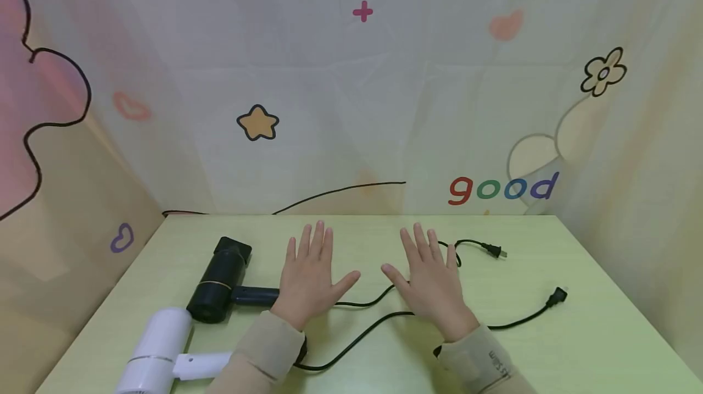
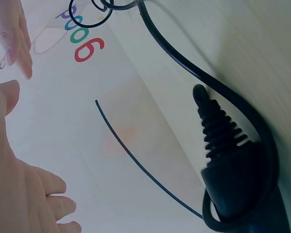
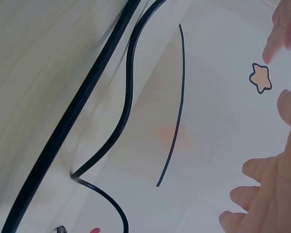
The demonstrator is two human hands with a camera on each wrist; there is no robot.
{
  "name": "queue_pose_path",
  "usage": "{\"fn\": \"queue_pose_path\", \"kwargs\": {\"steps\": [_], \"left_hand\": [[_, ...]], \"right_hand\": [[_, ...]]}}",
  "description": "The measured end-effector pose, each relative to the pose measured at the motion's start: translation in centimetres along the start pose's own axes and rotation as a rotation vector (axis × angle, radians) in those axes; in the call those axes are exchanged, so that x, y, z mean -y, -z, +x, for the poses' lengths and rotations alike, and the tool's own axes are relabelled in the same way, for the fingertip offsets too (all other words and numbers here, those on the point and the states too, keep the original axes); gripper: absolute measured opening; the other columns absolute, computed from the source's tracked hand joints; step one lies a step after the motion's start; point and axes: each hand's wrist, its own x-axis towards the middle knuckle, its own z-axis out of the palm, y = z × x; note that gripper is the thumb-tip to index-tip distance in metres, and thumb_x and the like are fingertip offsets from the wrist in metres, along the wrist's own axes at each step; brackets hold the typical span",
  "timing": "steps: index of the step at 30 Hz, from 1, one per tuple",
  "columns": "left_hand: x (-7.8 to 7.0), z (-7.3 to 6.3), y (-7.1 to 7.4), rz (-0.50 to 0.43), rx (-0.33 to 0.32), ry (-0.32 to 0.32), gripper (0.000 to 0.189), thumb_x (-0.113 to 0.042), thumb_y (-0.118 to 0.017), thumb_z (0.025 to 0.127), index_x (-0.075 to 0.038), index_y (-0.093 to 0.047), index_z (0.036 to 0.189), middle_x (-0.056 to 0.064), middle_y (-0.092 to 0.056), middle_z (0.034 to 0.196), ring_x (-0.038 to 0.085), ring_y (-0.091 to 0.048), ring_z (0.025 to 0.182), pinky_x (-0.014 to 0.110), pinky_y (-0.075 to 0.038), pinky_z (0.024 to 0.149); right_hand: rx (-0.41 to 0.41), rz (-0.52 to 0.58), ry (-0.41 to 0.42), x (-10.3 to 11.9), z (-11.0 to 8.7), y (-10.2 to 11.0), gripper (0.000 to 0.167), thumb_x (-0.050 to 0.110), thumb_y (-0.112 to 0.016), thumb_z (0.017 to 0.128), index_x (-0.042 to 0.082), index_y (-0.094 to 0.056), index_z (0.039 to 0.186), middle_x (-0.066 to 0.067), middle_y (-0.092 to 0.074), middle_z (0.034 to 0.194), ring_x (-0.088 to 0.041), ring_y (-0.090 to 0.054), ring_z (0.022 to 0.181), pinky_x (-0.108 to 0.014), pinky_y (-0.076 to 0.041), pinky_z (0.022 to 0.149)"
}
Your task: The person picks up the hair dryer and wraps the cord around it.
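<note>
Both hands are held out over the table with fingers straight and spread, and neither grips anything. My left hand (image 1: 309, 281) overlaps the handle end of a black hair dryer (image 1: 216, 281) in the head view. Below it, a white hair dryer (image 1: 159, 351) lies at the front left, part of its handle hidden behind the left sleeve. The left wrist view shows the black handle's end with its ribbed cord sleeve (image 2: 223, 128). My right hand (image 1: 436, 284) is over the black power cords (image 1: 379, 324); two cords also run past it in the right wrist view.
One black plug (image 1: 494, 250) lies at the back right and another plug (image 1: 557, 296) nearer the right edge. The pale green table (image 1: 604, 345) ends at a printed cloth backdrop (image 1: 340, 138), with more cloth along both sides.
</note>
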Motion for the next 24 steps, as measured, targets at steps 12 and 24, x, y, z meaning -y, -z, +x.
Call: {"fn": "queue_pose_path", "kwargs": {"steps": [12, 24], "left_hand": [[1.9, -1.4, 0.6, 0.004, -0.009, 0.048, 0.094, -0.072, -0.037, 0.086, -0.007, -0.017, 0.151, 0.013, -0.012, 0.159, 0.035, -0.005, 0.147, 0.055, -0.009, 0.115], [3.2, -2.8, 1.1, 0.016, -0.007, 0.099, 0.093, -0.072, -0.040, 0.086, -0.008, -0.020, 0.151, 0.014, -0.012, 0.158, 0.037, -0.007, 0.146, 0.057, -0.009, 0.115]], "right_hand": [[0.035, 0.040, 0.057, 2.7, -0.3, -0.7, 0.077, 0.065, -0.036, 0.092, 0.019, -0.019, 0.152, -0.008, -0.009, 0.159, -0.033, -0.004, 0.147, -0.064, -0.004, 0.112], [0.083, 0.029, 0.092, 5.0, -0.7, -1.4, 0.074, 0.065, -0.035, 0.092, 0.024, -0.020, 0.152, -0.003, -0.010, 0.160, -0.029, -0.004, 0.147, -0.060, -0.005, 0.114]]}}
